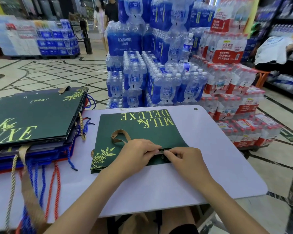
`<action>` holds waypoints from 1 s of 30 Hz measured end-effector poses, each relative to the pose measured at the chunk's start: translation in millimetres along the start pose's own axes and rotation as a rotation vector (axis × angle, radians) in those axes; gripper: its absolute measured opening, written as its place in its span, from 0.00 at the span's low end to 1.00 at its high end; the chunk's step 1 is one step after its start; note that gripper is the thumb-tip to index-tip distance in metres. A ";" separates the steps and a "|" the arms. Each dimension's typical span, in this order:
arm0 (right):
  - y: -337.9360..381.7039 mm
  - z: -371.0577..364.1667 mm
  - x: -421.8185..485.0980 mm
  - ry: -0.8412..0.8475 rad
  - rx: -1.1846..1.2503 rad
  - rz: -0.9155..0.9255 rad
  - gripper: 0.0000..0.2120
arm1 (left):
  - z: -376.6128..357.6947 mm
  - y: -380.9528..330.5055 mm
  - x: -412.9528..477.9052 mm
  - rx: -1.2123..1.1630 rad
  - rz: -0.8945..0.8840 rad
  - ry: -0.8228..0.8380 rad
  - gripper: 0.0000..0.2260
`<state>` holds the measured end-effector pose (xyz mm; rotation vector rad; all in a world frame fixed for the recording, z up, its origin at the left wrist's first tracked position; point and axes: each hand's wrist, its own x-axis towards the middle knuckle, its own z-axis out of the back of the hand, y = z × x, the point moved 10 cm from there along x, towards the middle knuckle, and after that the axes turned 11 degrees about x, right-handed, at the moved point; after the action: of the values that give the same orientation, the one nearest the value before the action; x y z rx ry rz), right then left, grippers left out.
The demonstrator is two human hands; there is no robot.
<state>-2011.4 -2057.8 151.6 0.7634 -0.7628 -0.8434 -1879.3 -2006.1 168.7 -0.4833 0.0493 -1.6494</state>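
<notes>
Dark green card covered the stack of flat bags [32, 115] at the left end of the bench, and blue, red and gold cord handles [39, 179] trailed from it toward the near edge. Just right of the stack lay one paper gift bag [139, 130], flat and directly in front of the person. It was printed MILK DELUXE in gold and its mouth edge was nearest them. A tan ribbon handle [120, 135] looped across its face.

The left grip [139, 154] was closed in a pinch on that top edge, where the ribbon ran under it. The right grip [184, 157] pinched the same edge from the other side, and the fingertips met just above a small metal eyelet [162, 156]. What passed between the fingertips was too small to tell.

The step looked like feeding the ribbon's free end through the eyelet. It would go best with the left pinning the edge flat while the right guided the end through, with the ribbon untwisted and the card uncreased.

The bench [218, 166] had a pale lilac top with rounded corners. Beyond it stood shrink-wrapped Aquafina packs [125, 43], and right of those were red-labelled water packs [227, 51]. All of this stood on a patterned tile floor [49, 73], with dark shop shelves [286, 27] at the far right.
</notes>
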 end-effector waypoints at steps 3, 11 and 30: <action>-2.4 -1.6 0.4 0.006 0.061 -0.046 0.09 | -0.7 2.8 0.7 -0.012 0.021 0.002 0.13; -0.8 -3.0 -1.0 0.000 -0.070 -0.009 0.04 | 1.5 13.0 2.7 -0.032 0.142 -0.002 0.08; 34.7 -5.9 -10.6 -0.094 -0.532 0.638 0.09 | 9.4 12.7 -2.2 -0.009 -0.037 0.195 0.10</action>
<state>-1999.0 -2031.6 174.2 -0.0097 -0.7567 -0.4610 -1864.1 -2003.6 172.7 -0.3306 0.1938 -1.7288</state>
